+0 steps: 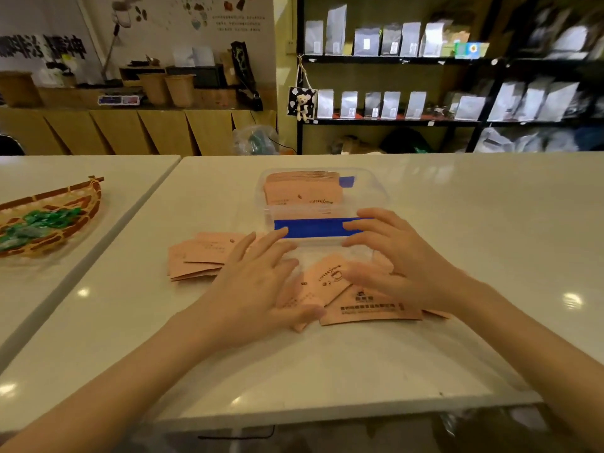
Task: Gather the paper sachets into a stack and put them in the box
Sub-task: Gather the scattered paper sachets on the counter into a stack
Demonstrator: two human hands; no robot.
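Several salmon-pink paper sachets [330,286] lie loose on the white counter [474,230] under our hands, fanned and overlapping, their long sides running roughly left to right, some tilted; dark print and a small cup logo show on them. We cannot count them exactly, since our hands cover part of the spread. A second loose group of sachets [199,256] lies just to the left, about four or five, long axis also left to right. One clear plastic box [369,191] with a blue strip on its near wall stands just beyond, holding a stack of upright sachets [302,189] leaning toward the back. Our left hand [258,289] rests flat, fingers spread, on the sachets; our right hand [395,259] is also flat and spread, gripping nothing. One woven basket [81,204] with green wrapped items sits well apart on the left.
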